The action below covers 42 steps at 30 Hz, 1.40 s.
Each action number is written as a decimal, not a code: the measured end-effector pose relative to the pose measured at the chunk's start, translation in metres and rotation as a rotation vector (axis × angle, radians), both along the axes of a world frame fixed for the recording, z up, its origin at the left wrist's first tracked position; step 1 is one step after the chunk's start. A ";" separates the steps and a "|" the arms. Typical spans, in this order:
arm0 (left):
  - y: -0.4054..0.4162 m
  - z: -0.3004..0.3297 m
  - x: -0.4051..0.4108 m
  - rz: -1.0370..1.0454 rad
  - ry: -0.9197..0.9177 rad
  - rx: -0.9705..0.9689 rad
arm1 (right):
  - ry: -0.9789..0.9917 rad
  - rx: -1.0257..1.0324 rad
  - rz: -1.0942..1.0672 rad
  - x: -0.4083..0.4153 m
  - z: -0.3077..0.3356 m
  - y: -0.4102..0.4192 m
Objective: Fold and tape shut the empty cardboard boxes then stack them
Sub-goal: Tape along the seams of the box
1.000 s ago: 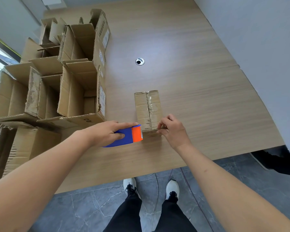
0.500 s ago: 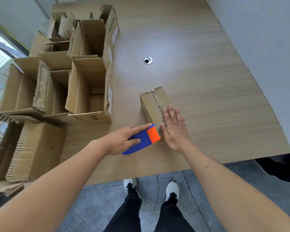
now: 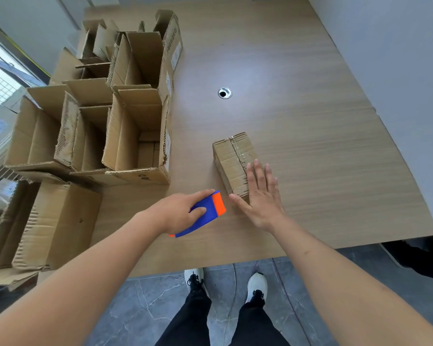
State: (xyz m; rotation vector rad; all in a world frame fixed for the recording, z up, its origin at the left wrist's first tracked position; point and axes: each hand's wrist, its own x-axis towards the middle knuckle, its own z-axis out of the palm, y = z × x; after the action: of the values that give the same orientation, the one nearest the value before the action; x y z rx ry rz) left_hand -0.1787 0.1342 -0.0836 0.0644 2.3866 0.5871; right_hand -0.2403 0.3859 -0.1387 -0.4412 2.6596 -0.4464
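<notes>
**Taped box under a flat hand**

The small taped box (image 3: 233, 159) lies on the wooden table (image 3: 310, 121), right of the open cardboard boxes (image 3: 135, 136). The right hand (image 3: 259, 196) rests flat on the box's near end, fingers straight and spread. The left hand (image 3: 178, 213) grips a blue-and-orange tape dispenser (image 3: 205, 212) just beside the box.

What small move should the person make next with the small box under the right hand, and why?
Probably lift the small box toward the stack. Tape already runs along its top seam, the right hand lies flat on its near end, and the left hand holds the tape dispenser clear of it, beside the open boxes.
</notes>
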 end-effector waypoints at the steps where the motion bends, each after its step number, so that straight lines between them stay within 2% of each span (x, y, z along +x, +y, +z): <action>1: 0.009 0.000 -0.003 0.002 -0.003 -0.038 | 0.006 0.011 -0.002 0.000 0.000 -0.001; 6: 0.052 0.001 -0.024 -0.013 -0.022 -0.141 | 0.058 0.107 -0.013 0.001 -0.001 -0.006; 11: 0.046 -0.004 -0.032 -0.008 -0.072 -0.236 | 0.146 0.210 -0.033 0.007 0.002 -0.029; 20: 0.000 0.003 -0.012 0.109 0.176 -0.031 | 0.155 0.325 0.081 -0.004 0.022 -0.021; 25: -0.027 0.018 0.009 0.105 0.277 0.147 | 0.186 0.276 0.146 -0.010 0.036 -0.002; 29: -0.037 0.023 0.019 0.122 0.327 0.210 | 0.164 0.310 0.148 -0.009 0.032 -0.013; 31: -0.042 0.025 0.023 0.119 0.342 0.219 | 0.180 0.292 0.135 -0.009 0.030 -0.017; 33: -0.047 0.026 0.026 0.106 0.362 0.230 | 0.200 0.231 0.210 -0.009 0.030 -0.015; 36: -0.053 0.028 0.030 0.090 0.375 0.256 | 0.214 0.048 0.335 -0.009 0.030 -0.008; 39: -0.056 0.029 0.034 0.068 0.378 0.270 | 0.156 -0.127 0.254 -0.003 0.027 -0.015; 42: -0.058 0.029 0.039 0.053 0.396 0.276 | 0.127 -0.081 0.217 0.007 0.028 -0.032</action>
State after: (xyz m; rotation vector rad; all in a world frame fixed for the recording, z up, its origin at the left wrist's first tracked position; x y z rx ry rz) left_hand -0.1393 0.0761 -0.0547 0.2606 2.6726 1.0057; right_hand -0.2335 0.3540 -0.1106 -0.7980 2.6802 -0.4738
